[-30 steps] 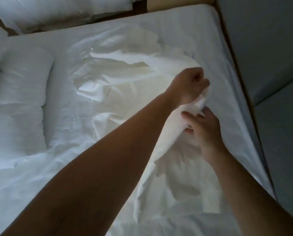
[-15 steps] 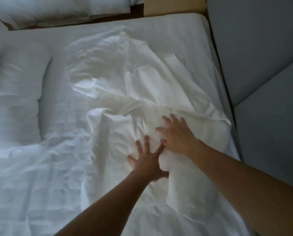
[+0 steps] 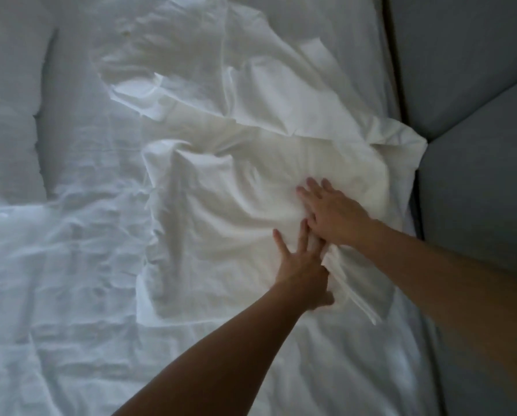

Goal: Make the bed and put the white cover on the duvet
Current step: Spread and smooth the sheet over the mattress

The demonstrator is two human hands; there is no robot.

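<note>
Nearest, two bare forearms reach in from the lower edge over the bed sheet point(image 3: 326, 370), which lies fairly flat on the mattress. The left hand point(image 3: 300, 270) rests palm down on the white cover point(image 3: 221, 211) with its fingers spread wide. Just beyond it, touching at the fingertips, the right hand point(image 3: 333, 216) presses flat on the same cloth, fingers straight and close together. Neither hand pinches anything, though a folded ridge of the cover runs between the left hand and the right wrist.

The cover lies crumpled on the right half of the bed, one corner hanging over the edge towards the grey surface point(image 3: 476, 190) beside it. Farther up, more of it is bunched in loose overlapping folds. It looks flat and empty, so the duvet is probably not inside it yet.

To the left, a rumpled white layer point(image 3: 56, 280) covers the bed and a padded white bulk point(image 3: 8, 115) lies beyond it. I cannot tell which of these is the duvet.

I judge the task to be at an early stage: the cover is being spread out, while the filling, smoothing and bed making remain.
</note>
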